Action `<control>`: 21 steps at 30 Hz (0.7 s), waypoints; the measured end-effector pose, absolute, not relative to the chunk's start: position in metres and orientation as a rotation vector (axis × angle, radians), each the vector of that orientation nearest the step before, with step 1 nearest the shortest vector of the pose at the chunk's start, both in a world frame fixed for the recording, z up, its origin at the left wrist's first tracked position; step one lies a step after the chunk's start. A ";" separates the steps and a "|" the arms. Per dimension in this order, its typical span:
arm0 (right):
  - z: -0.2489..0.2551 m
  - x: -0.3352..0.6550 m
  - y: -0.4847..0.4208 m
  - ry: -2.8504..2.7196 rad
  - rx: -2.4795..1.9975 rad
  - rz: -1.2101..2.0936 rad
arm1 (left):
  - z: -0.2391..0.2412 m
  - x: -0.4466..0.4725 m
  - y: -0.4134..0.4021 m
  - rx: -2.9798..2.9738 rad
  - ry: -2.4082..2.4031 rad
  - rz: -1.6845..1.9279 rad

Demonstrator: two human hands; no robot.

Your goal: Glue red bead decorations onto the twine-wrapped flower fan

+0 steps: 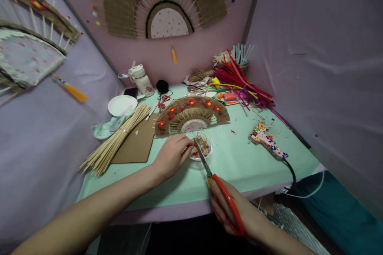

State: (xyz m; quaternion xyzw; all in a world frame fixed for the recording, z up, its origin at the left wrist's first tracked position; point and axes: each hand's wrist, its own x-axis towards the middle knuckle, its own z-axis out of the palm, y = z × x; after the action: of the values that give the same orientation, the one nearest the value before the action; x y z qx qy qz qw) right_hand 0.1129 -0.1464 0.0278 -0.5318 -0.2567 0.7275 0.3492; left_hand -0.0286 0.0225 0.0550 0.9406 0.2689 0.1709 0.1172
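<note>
Head view, right hand gripping red-handled scissors, bottle marking unreadable

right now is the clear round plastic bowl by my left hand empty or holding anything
Holding things: small red, amber and clear pieces show inside the bowl. How deep they lie, I cannot tell.

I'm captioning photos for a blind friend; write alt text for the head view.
A right hand holds red scissors over a clear bowl of small colourful pieces, with the left hand close to the blade tips. Beyond the bowl lies a fan with red flowers; a bundle of sticks lies at left, a glue gun at right.
</note>
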 end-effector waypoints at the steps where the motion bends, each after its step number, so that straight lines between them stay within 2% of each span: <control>1: 0.031 0.114 -0.147 -0.666 -1.380 1.889 | 0.056 -0.028 0.024 2.760 0.802 0.485; 6: 0.047 0.128 -0.154 -0.600 -1.427 1.768 | 0.070 -0.024 0.033 2.812 0.782 0.362; 13: 0.047 0.156 -0.158 -0.591 -1.398 1.599 | 0.076 -0.009 0.042 2.791 0.789 -0.044; 21: 0.027 0.191 -0.125 -0.513 -1.300 1.411 | 0.078 0.001 0.050 2.818 0.603 -0.046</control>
State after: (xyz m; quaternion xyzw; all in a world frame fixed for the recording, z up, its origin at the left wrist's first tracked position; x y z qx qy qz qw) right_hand 0.1914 -0.1246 0.0273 -0.5484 -0.2165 0.5951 0.5460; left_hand 0.0011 0.0504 0.0781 0.9695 0.2075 -0.0157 0.1292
